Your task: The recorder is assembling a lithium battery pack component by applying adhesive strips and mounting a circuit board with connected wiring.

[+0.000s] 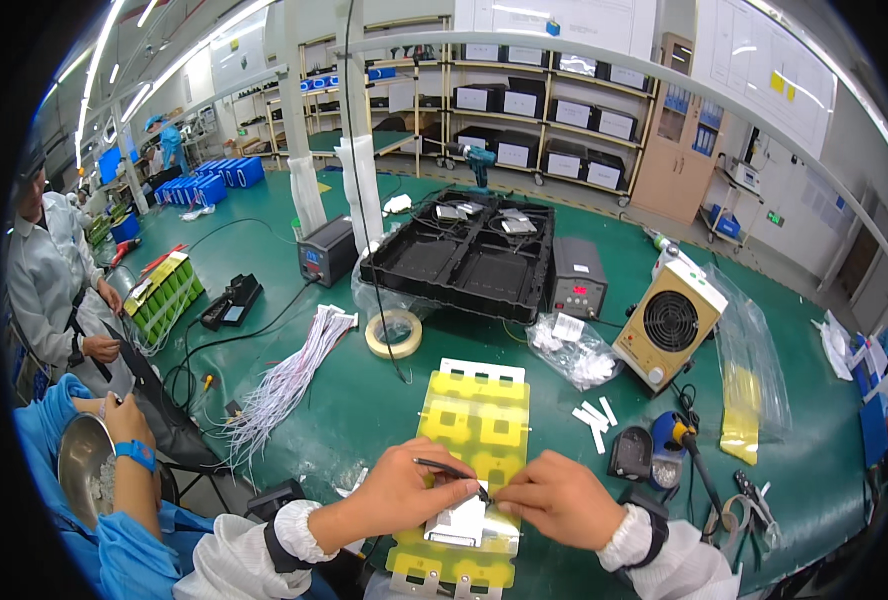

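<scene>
My left hand point(409, 490) is closed, with a thin black cable point(444, 467) running between its thumb and fingers. My right hand point(559, 500) meets it from the other side, its fingertips pinched near the cable's dark end; what exactly they grip is too small to make out. Beneath both hands lies a yellow panel point(509, 392) with square cutouts and white metal strips at its ends. A flat white rectangular piece point(454, 524) rests on the panel below my left fingers, partly covered by them.
Beyond the panel stand a tape roll point(394, 333), a bundle of white wires point(289, 385) and a black tray point(464, 265). To the right are a fan unit point(670, 322), a soldering iron point(699, 465) and pliers point(757, 505). At left, another person's arm point(134, 460) is beside a metal bowl point(86, 465).
</scene>
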Demonstrator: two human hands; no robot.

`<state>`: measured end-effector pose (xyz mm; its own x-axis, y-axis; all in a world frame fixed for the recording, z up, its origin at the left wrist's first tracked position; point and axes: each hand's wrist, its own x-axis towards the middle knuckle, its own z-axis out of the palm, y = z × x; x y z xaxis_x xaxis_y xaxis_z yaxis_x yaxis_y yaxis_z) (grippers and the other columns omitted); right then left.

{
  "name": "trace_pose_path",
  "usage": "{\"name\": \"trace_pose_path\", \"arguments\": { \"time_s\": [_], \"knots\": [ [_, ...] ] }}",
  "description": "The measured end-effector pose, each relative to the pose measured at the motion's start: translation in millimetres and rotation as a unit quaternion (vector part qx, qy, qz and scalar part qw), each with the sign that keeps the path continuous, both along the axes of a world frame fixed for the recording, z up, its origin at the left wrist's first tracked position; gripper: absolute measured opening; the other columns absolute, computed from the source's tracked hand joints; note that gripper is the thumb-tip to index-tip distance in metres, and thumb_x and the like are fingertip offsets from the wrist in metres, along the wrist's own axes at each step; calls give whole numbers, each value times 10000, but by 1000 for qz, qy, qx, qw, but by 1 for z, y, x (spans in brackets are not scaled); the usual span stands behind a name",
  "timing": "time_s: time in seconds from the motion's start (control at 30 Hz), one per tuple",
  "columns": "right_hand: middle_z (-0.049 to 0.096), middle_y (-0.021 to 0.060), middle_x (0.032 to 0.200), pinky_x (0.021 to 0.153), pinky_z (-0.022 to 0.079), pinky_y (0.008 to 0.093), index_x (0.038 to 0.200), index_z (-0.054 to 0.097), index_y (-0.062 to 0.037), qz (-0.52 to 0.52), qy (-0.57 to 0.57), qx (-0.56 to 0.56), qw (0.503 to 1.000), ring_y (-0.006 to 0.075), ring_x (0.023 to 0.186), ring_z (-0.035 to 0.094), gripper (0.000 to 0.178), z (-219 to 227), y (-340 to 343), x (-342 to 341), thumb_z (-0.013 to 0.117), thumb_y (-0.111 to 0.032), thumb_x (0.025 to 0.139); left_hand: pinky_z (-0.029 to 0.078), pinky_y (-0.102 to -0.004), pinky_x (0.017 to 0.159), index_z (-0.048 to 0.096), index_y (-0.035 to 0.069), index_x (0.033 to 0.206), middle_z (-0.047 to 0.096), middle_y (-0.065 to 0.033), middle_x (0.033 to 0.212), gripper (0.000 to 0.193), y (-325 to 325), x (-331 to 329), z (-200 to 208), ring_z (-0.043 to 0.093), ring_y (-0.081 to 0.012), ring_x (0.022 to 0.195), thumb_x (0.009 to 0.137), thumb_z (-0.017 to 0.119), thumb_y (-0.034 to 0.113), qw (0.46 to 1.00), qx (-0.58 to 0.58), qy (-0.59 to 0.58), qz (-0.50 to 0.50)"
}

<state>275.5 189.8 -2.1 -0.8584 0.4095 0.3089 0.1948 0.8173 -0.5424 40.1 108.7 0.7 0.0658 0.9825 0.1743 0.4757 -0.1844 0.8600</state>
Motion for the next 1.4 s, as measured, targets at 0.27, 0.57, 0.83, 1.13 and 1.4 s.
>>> {"name": "trace_pose_path", "arguments": {
  "time_s": [0.27, 0.57, 0.83, 1.13, 1.4],
  "knots": [
    [572, 9, 853, 669, 427, 329, 1076, 739, -127, 1, 12, 123, 992, 199, 751, 528, 302, -5, -19, 7, 762, -305, 833, 501, -332, 717, 766, 45, 920, 720, -70, 855, 200, 0, -1, -1, 621, -219, 831, 829, 774, 223, 1000, -21, -4, -5],
    [556, -2, 882, 720, 417, 328, 1114, 728, -144, -8, -7, 93, 996, 194, 806, 519, 329, -10, -17, 9, 722, -358, 864, 501, -321, 725, 769, 48, 917, 722, -68, 856, 191, 6, 4, 7, 621, -204, 842, 826, 776, 215, 999, -29, 14, -7],
    [531, 16, 919, 808, 397, 355, 1105, 723, -149, -15, 20, 82, 996, 207, 885, 508, 326, -14, -23, 12, 658, -403, 911, 493, -300, 728, 770, 50, 926, 708, -58, 838, 176, 5, 7, 10, 611, -184, 826, 832, 772, 199, 998, -47, 39, -6],
    [599, 38, 968, 776, 419, 346, 1093, 716, -109, -59, 92, 99, 989, 219, 869, 526, 276, -12, -11, 22, 678, -313, 912, 491, -290, 731, 771, 52, 945, 707, -52, 850, 187, 0, 9, 8, 609, -175, 833, 833, 777, 202, 999, -37, 33, 10],
    [685, 78, 909, 762, 477, 352, 1021, 728, -47, -293, 293, -123, 902, 248, 857, 594, 165, -57, -9, 33, 681, -146, 898, 425, -397, 975, 726, 58, 1113, 726, -61, 1052, 363, -7, 13, 30, 576, -244, 1079, 992, 573, 365, 996, 69, 26, -43]
  ]
}}
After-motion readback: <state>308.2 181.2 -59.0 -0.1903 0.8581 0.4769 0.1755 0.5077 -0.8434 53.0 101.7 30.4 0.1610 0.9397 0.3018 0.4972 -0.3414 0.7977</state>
